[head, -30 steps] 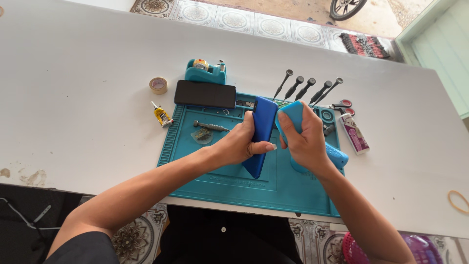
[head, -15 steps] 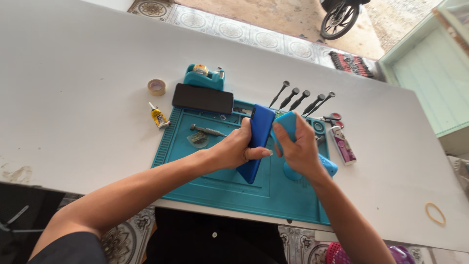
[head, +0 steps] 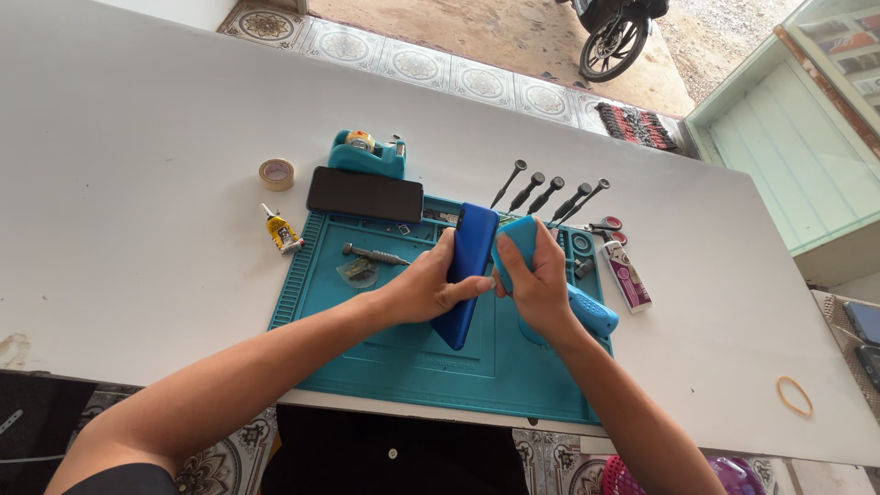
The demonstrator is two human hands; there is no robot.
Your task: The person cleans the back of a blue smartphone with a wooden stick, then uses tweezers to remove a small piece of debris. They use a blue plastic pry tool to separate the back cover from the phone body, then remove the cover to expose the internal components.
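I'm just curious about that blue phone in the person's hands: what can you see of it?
The blue phone is a slim, glossy slab that looks like plastic. It is held on edge above the teal work mat, its top pointing away from the person. The left hand grips its middle; the right hand, holding a light blue tool, meets its side.

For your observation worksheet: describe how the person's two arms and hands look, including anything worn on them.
Both forearms are bare; the left hand and right hand wear no gloves, rings or watch that I can see. A dark sleeve edge shows on the left upper arm.

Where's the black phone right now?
In the head view, the black phone lies left of centre, at the teal mat's far edge, just before the tape dispenser.
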